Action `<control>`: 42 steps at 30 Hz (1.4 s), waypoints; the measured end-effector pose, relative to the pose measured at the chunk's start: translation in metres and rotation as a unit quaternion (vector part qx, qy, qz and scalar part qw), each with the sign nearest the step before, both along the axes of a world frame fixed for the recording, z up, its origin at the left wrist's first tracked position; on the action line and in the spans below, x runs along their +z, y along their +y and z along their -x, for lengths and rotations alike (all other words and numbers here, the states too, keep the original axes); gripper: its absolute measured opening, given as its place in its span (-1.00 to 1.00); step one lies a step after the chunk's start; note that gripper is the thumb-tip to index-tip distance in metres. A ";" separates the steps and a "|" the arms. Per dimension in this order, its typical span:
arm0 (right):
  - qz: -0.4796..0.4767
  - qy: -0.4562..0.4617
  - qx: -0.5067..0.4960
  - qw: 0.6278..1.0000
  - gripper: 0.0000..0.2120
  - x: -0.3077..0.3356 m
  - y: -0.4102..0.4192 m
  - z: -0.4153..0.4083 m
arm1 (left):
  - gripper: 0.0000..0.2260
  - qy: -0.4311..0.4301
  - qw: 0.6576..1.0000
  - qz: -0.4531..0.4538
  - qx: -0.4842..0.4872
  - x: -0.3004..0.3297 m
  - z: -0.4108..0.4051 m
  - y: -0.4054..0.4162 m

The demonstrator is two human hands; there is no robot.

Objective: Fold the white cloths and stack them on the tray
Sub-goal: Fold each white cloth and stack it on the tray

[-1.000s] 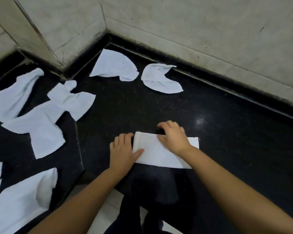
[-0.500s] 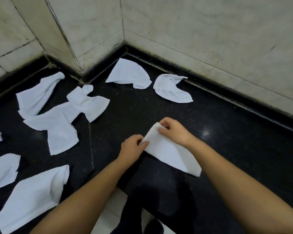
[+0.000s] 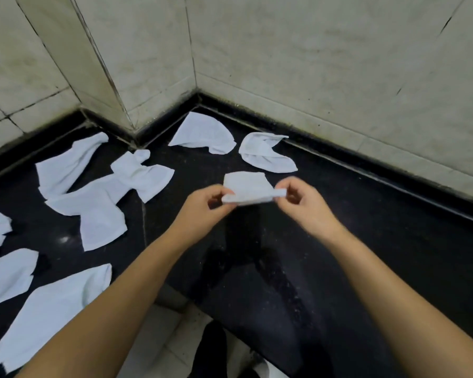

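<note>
A: What is the biggest thing under the hands?

B: A black polished stone table, running beneath and beyond both hands to pale marble wall tiles that meet in a corner straight past the fingers.

A: And the loose cloths?

B: Well off to the left of the left hand, a long crumpled white cloth sprawls flat, with a twisted white cloth beyond it. Nearer the person, beside the left forearm, lies a large flat white cloth, and more white cloth edges sit at the frame's left side. Beyond the hands, near the corner, a fan-shaped white cloth and a curled white cloth lie just apart.

A: The one being worked?

B: A small folded white cloth is held up off the table, between the two hands.

A: How do the hands hold it?

B: The left hand pinches its left end between thumb and fingertips; the right hand pinches the right end likewise, other fingers curled.
</note>
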State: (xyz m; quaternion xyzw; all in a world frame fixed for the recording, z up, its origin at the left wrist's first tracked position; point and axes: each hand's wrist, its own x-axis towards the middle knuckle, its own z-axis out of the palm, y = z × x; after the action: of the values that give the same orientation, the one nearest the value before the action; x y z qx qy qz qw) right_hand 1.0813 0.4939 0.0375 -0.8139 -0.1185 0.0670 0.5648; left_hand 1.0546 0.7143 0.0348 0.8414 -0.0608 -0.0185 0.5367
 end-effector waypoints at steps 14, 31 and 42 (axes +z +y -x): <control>0.073 0.157 -0.021 0.985 -0.94 -0.092 -0.021 0.043 | -0.93 0.149 0.985 -0.081 -0.025 -0.084 0.013 -0.004; 0.328 0.136 -0.165 0.920 -0.70 -0.121 0.017 -0.029 | -0.80 0.120 0.956 -0.255 0.087 -0.119 -0.059 -0.022; 0.434 0.186 -0.124 0.873 -0.74 -0.111 0.041 -0.028 | -0.77 0.171 0.908 -0.370 0.099 -0.119 -0.045 -0.043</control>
State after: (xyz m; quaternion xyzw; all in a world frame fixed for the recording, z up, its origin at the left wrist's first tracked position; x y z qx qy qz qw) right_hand 1.1088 0.5345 -0.0733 -0.9576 0.1315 0.1914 0.1704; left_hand 1.0993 0.6713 -0.0842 0.9653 0.1268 -0.1302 0.1877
